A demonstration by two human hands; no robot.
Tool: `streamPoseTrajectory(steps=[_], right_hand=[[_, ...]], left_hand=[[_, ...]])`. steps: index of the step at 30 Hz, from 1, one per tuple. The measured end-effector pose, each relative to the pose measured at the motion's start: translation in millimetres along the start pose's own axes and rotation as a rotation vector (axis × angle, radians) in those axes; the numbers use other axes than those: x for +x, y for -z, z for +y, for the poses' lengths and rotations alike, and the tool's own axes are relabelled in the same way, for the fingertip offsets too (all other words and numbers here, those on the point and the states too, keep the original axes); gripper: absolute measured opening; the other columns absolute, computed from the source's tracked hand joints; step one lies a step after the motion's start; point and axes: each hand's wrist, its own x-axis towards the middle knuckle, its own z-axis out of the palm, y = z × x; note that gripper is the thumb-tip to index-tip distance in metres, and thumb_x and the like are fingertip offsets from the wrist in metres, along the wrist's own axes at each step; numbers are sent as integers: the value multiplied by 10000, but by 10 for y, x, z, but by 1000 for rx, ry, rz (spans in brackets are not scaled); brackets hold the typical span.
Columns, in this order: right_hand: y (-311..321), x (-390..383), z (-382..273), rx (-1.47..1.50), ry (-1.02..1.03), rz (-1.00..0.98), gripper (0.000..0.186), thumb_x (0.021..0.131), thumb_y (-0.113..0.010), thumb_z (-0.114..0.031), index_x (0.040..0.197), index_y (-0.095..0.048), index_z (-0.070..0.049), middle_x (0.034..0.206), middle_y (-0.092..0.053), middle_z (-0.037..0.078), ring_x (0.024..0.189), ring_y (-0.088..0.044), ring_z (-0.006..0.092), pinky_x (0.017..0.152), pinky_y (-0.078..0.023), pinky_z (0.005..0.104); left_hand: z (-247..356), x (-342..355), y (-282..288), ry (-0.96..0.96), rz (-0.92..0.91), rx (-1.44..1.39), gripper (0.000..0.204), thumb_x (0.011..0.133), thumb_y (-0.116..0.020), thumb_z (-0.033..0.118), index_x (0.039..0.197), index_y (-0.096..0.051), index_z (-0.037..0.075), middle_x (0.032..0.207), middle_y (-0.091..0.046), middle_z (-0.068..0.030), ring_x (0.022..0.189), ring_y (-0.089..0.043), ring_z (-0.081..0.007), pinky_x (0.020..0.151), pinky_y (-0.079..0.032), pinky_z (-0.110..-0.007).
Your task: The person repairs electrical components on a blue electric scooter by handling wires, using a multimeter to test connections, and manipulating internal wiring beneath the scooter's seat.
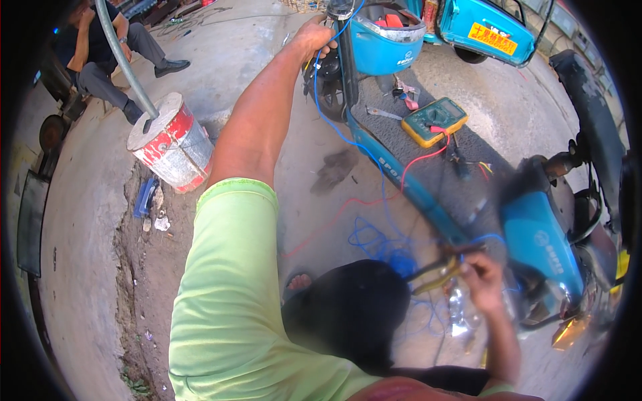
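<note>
My left hand (pixel 314 39) reaches up to the black front column (pixel 346 63) of a blue scooter, fingers curled among wires and dark parts; what it grips is unclear. A blue wire (pixel 343 139) hangs from there along the deck bar (pixel 418 194). My right hand (pixel 483 279), low at right, holds yellowish-handled pliers (pixel 438 273), partly blurred, beside a tangle of blue wire (pixel 401 264). A multimeter (pixel 435 120) with a red lead lies on the grey footboard (pixel 481 174), near loose connectors (pixel 460 164) and small tools (pixel 401 97).
A seated person (pixel 144 50) is at upper left, beside a red-and-white bucket (pixel 170 150) holding a metal pole. A blue basket (pixel 388 43) and another blue vehicle (pixel 461 20) stand at the back. The scooter's rear body (pixel 538 244) occupies the right; cracked ground (pixel 137 287) runs along the left.
</note>
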Motion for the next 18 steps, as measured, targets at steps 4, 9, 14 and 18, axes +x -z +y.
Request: streamPoseTrajectory(steps=[4,9,14,18], right_hand=[[22,-27,18,-2,-11,12,97,953,-703,-81,999,-682,2,1190,-709,134,1012,-634,161,870,-511,304],[56,-35,7,-34,-12,9,106,950,-705,-92,991,-679,2,1191,-709,133,1018,-629,164,880,-504,310],[88,-49,6,-15,-7,-9,84,949,-693,-76,985,-679,-1,1193,-708,133,1030,-625,167,899,-500,320],[108,-40,33,1,6,-8,78,945,-689,-62,989,-678,1,1185,-711,132,1021,-629,169,899,-500,319]], left_hand=[[50,-43,-30,15,-69,19,664,935,-565,96,1574,-384,101,847,-690,-100,554,-540,-116,501,-481,-308],[-64,-82,21,-12,-23,-94,556,977,-575,139,1507,-453,27,846,-681,-92,557,-540,-110,503,-477,-291],[-94,-401,-79,-45,53,-229,456,1012,-583,215,1402,-523,-14,850,-669,-83,564,-549,-108,511,-482,-280],[-296,-779,-87,9,-19,-376,421,1017,-611,255,1351,-564,2,847,-661,-71,594,-570,-118,558,-499,-287]])
